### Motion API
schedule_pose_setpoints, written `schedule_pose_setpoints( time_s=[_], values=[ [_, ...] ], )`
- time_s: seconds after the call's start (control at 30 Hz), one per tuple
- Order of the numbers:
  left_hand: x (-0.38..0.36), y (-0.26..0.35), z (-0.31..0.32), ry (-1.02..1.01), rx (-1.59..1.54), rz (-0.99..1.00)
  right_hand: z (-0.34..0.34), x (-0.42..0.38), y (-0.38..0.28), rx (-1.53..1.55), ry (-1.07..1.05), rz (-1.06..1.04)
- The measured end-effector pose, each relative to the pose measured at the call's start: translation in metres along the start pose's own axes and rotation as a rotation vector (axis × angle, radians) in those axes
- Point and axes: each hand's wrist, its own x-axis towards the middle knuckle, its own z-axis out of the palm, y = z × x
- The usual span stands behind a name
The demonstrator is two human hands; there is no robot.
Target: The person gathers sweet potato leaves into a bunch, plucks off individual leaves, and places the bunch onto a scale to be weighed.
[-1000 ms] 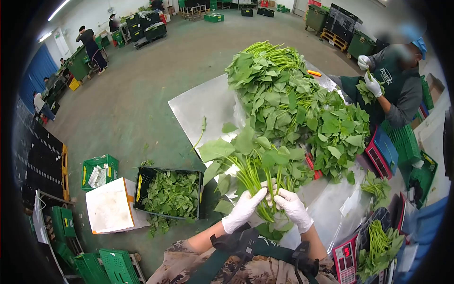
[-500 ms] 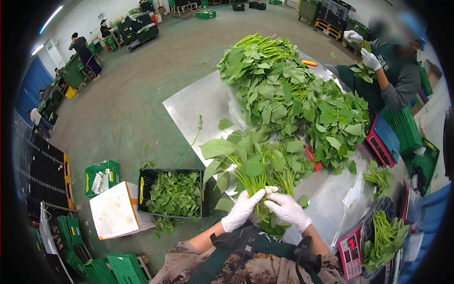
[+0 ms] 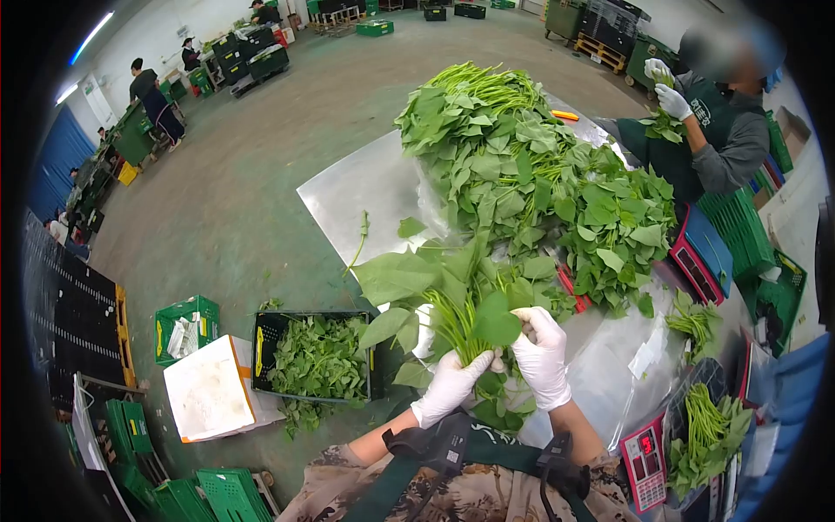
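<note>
My left hand (image 3: 450,384), in a white glove, is closed around the stems of a bunch of leafy greens (image 3: 457,317), held upright in front of my body. My right hand (image 3: 544,357), also gloved, is raised beside the bunch. Its thumb and fingers are pinched together at the edge of a broad leaf (image 3: 497,320) of these greens. More leaves hang below, between my hands. Just beyond them, a large heap of the same greens (image 3: 513,174) covers much of the metal table (image 3: 348,187).
A black crate of leaves (image 3: 317,357) and a white box (image 3: 207,387) stand at left. On the right are a red scale (image 3: 645,465) with greens (image 3: 704,426) and another scale (image 3: 700,252). A co-worker (image 3: 722,130) across the table holds greens. An orange-handled tool (image 3: 565,115) lies behind the heap.
My right hand has risen from beside the left hand to the leaf at the bunch's right side. My left hand keeps its grip on the stems. The co-worker's hands have come closer together.
</note>
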Motion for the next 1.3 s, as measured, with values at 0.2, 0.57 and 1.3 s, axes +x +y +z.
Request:
schedule_pose_setpoints(
  time_s=[0.2,0.57,1.3],
  values=[
    [0.001,0.0,-0.006,0.006,-0.094,-0.038,0.004,-0.005,0.023,0.119,0.007,-0.085],
    [0.001,0.007,-0.005,0.124,-0.297,-0.009,-0.002,-0.03,0.042,0.387,-0.277,-0.139],
    [-0.01,0.017,-0.072,0.3,-0.43,0.015,-0.02,-0.012,0.116,-0.74,-0.151,0.296]
  ],
)
